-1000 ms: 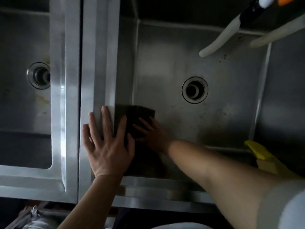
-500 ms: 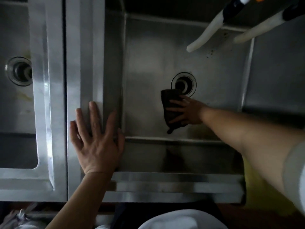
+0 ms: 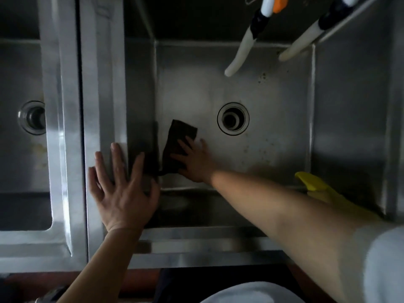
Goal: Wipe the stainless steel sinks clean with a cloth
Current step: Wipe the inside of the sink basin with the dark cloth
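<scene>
A deep stainless steel sink (image 3: 273, 132) fills the middle of the view, with a round drain (image 3: 233, 118) in its floor. My right hand (image 3: 194, 161) presses a dark cloth (image 3: 178, 141) flat against the sink floor, left of the drain and close to the left wall. Its fingers lie straight over the cloth. My left hand (image 3: 121, 189) rests flat with fingers spread on the steel divider (image 3: 102, 84) between the two sinks. A second sink (image 3: 19, 138) with its own drain (image 3: 32, 117) lies at the left.
Two white spout hoses (image 3: 240, 53) hang over the sink's back right. A yellow glove (image 3: 317, 184) lies on the sink's front right edge, partly behind my right arm. Dark specks dot the sink floor to the right of the drain.
My right hand slid the cloth from beside the drain leftward, back toward the left wall. My left hand stayed flat on the divider.
</scene>
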